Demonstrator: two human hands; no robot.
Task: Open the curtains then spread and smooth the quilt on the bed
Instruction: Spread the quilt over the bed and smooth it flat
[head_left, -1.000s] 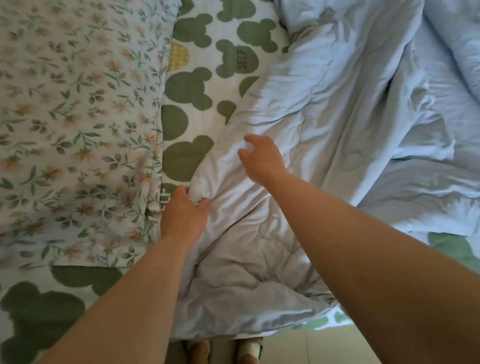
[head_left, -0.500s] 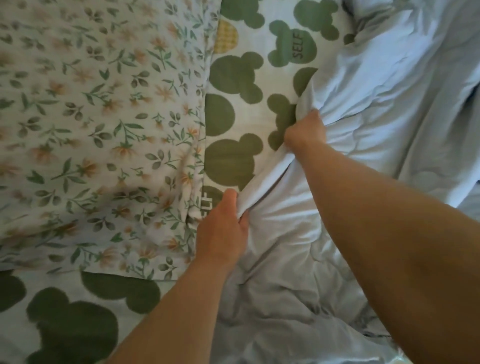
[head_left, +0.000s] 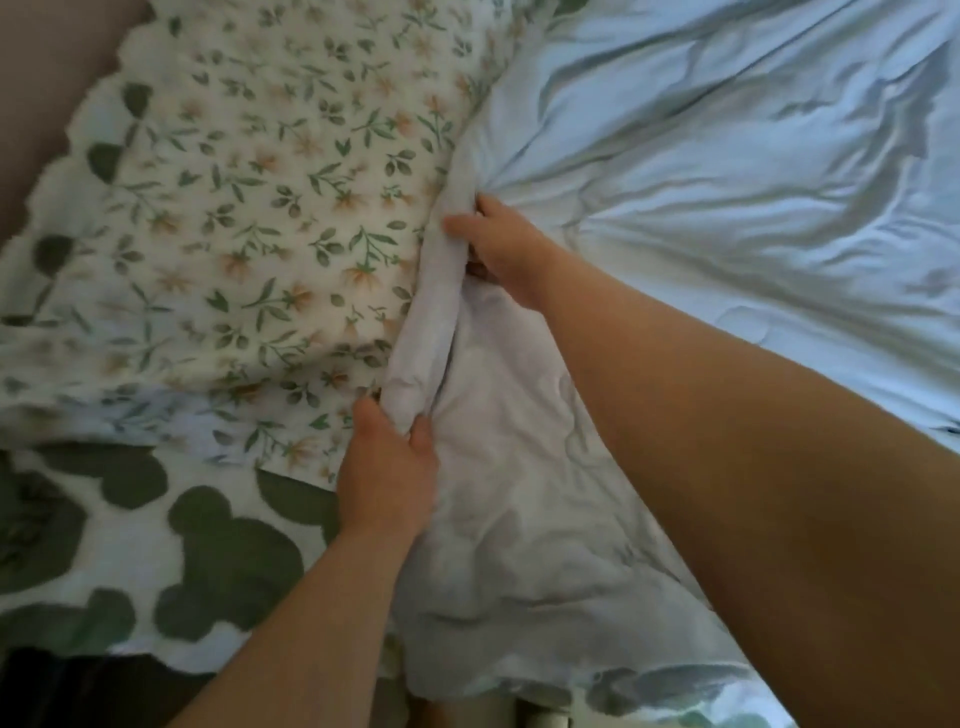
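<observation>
Your left hand (head_left: 387, 467) grips the near end of a bunched edge of the quilt (head_left: 727, 182). Your right hand (head_left: 501, 252) grips that edge farther up. The quilt lies rumpled rightward, against the pillow (head_left: 249, 218).

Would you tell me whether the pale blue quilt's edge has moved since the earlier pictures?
Yes. The pale blue quilt has moved leftward against the floral pillow, covering the green-patterned sheet seen between them before.

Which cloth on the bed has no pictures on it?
The pale quilt on the right: it is plain all over. The cloth beside it has small flowers, and the sheet has big green bear shapes.
</observation>
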